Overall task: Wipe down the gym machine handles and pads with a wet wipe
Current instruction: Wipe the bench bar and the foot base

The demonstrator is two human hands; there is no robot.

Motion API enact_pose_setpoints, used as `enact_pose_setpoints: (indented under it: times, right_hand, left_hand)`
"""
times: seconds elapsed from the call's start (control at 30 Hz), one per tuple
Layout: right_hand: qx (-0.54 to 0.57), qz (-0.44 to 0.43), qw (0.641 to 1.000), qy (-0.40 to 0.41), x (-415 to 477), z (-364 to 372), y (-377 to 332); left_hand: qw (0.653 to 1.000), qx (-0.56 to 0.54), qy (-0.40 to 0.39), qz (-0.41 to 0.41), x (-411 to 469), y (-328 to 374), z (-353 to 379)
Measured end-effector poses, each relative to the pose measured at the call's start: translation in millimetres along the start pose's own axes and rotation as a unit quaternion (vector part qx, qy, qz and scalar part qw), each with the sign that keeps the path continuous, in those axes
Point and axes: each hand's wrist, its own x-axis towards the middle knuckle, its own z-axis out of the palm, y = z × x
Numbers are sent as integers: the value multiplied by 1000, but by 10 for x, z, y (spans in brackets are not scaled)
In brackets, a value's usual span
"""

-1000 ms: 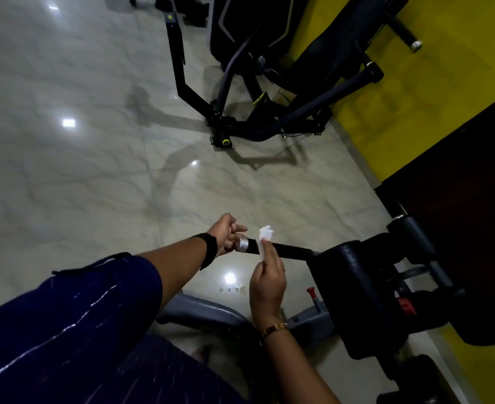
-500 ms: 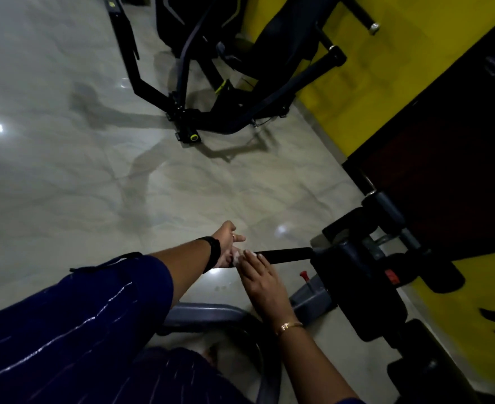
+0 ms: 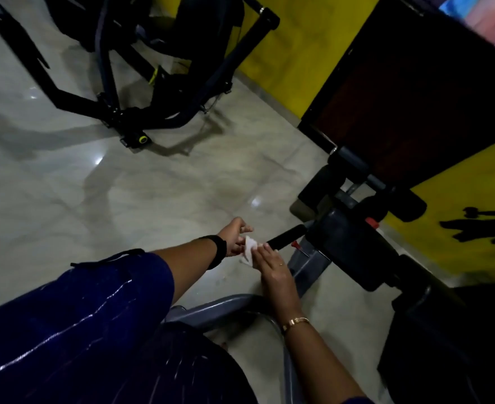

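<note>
A black handle [image 3: 287,235] sticks out leftward from the dark gym machine with its black pad [image 3: 354,255]. A white wet wipe [image 3: 249,248] is wrapped over the handle's free end. My right hand [image 3: 272,268], with a gold bracelet at the wrist, holds the wipe against the handle, fingers curled over it. My left hand [image 3: 236,236], with a black wristband, grips the tip of the handle just left of the wipe. The wipe and both hands hide the handle's end cap.
A grey curved frame tube [image 3: 225,309] runs below my arms. A red pin knob [image 3: 295,244] sits under the handle. A black folded machine [image 3: 129,91] stands on the glossy floor at the back. A yellow wall [image 3: 298,45] and a dark panel [image 3: 415,91] are to the right.
My right hand brought the wipe down over the handle's end, and the wipe shows again between both hands. The view swung right and closer to the machine.
</note>
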Motion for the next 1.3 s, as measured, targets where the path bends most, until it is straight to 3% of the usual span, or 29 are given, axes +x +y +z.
enact_pose_setpoints:
  times: [0.17, 0.3, 0.37, 0.4, 0.43, 0.47, 0.57, 0.6, 0.63, 0.73, 0.8, 0.93, 1.03, 1.13, 1.2, 1.3]
  right_hand:
    - [23, 152, 988, -28, 208, -41, 352]
    - [10, 168, 985, -33, 438, -39, 509]
    - [27, 139, 990, -25, 446, -34, 437]
    - [34, 99, 994, -22, 401, -6, 385]
    - [37, 62, 997, -15, 325, 19, 365]
    - [36, 32, 999, -8, 239, 37, 334]
    - [10, 21, 1000, -4, 136, -18, 425]
    - [1, 49, 999, -7, 149, -36, 490]
    - [-4, 86, 996, -18, 183, -58, 557]
    - [15, 187, 980, -66, 378, -144, 662]
    - [22, 221, 972, -79, 480, -164, 588]
    - [39, 190, 979, -60, 337, -89, 421]
    - [42, 250, 965, -58, 246, -35, 441]
    - [26, 347, 933, -94, 493, -1, 365]
    - [7, 411, 907, -91, 728, 36, 245]
    - [9, 487, 869, -85, 930, 86, 78]
  left_hand:
    - [993, 102, -27, 48, 59, 102, 266]
    - [975, 187, -67, 100, 86, 158, 337]
    - [944, 291, -77, 135, 174, 217, 285]
    - [906, 383, -83, 161, 214, 256, 247]
    - [841, 495, -96, 194, 275, 322, 247]
    - [756, 603, -106, 231, 335, 387, 232]
    - [451, 826, -115, 317, 473, 576, 313]
    - [361, 866, -115, 327, 512, 617, 354]
    - [295, 886, -119, 337, 537, 648, 384]
    - [190, 889, -148, 389, 653, 757, 439]
    - [115, 860, -172, 466, 792, 858, 488]
    - [-93, 820, -250, 506, 1061, 1154, 756]
    - [-169, 775, -290, 536, 1167, 1341, 1036]
    - [-189, 767, -323, 521, 1257, 1398, 1197]
    - [-212, 730, -335, 556, 1358, 1391, 1265]
    - [-230, 724, -360, 542, 1386, 1461, 1393]
